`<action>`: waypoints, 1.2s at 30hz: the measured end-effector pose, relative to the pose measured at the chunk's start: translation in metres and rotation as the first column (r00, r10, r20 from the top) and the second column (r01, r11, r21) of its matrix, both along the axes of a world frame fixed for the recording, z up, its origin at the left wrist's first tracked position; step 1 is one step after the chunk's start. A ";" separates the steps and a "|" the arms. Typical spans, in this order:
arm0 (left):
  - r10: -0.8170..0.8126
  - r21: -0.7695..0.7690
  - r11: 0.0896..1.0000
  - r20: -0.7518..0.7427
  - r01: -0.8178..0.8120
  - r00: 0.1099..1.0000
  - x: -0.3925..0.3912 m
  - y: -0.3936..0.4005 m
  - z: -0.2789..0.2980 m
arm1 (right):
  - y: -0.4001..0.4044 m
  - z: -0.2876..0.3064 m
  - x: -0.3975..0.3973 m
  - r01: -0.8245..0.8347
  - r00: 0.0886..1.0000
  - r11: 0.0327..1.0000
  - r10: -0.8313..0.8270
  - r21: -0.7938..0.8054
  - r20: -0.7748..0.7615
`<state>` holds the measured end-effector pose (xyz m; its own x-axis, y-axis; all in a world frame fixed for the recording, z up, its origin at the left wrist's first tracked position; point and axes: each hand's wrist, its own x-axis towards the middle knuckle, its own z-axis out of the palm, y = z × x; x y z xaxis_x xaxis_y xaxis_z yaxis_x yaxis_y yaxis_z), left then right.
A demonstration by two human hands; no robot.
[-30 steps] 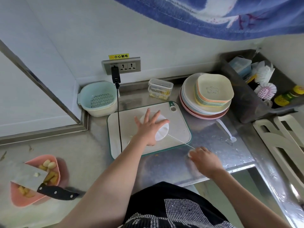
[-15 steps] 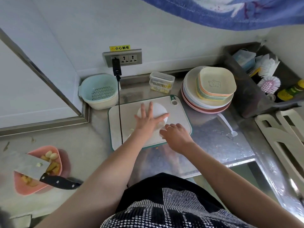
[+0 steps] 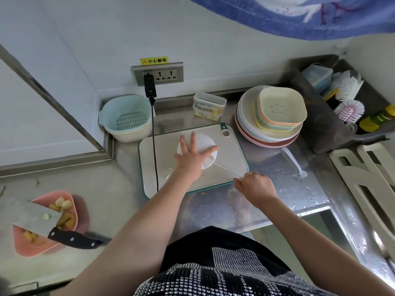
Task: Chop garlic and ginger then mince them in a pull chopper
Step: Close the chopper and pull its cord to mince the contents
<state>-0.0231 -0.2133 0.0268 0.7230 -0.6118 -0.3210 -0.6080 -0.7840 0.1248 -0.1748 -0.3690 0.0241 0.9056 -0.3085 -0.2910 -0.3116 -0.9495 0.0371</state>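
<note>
Pull chopper (image 3: 206, 146) sits on the white cutting board (image 3: 233, 159), its white lid pressed flat under the left hand (image 3: 190, 159), whose fingers (image 3: 193, 142) are spread straight across the top. Half a second ago the right hand (image 3: 254, 186) was tucked against the chopper's near right side; now it has drawn back to the board's near right corner, fingers clenched around the pull handle, which is mostly hidden inside the fist. A thin white cord (image 3: 226, 168) runs taut from the chopper's rim to that fist, where before no cord showed. The left hand has kept its place on the lid. A few pale garlic bits (image 3: 170, 169) lie on the board just left of the left wrist. Far to the left of both hands, on the steel bench (image 3: 119, 189), a cleaver (image 3: 42, 218) rests across a pink bowl (image 3: 70, 198) holding garlic cloves and ginger pieces, unmoved.
</note>
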 end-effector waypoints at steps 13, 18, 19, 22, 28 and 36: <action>-0.003 0.086 0.996 -0.049 0.007 0.999 0.001 -0.006 0.018 | -0.030 0.022 -0.012 0.229 0.964 0.973 -0.225 0.014 -0.138; -0.084 0.188 0.977 -0.080 0.098 0.993 0.009 -0.008 0.031 | 0.025 0.036 0.046 -0.217 0.972 0.975 0.211 0.052 0.101; -0.093 0.174 0.978 -0.109 0.111 0.990 0.011 -0.006 0.030 | 0.033 0.036 0.055 -0.239 0.969 0.969 0.234 0.060 0.078; -0.120 0.128 0.982 -0.139 0.138 0.983 0.014 -0.002 0.025 | 0.051 0.029 0.071 -0.308 0.951 0.951 0.307 0.023 0.029; -0.006 -0.017 1.000 -0.102 0.004 0.995 0.007 -0.004 0.016 | 0.035 0.007 0.047 -0.178 0.984 0.984 0.179 0.032 -0.020; 0.018 -0.026 0.999 -0.072 -0.020 0.997 0.012 -0.003 0.014 | -0.052 -0.004 -0.072 0.205 0.892 0.975 -0.222 -0.085 -0.394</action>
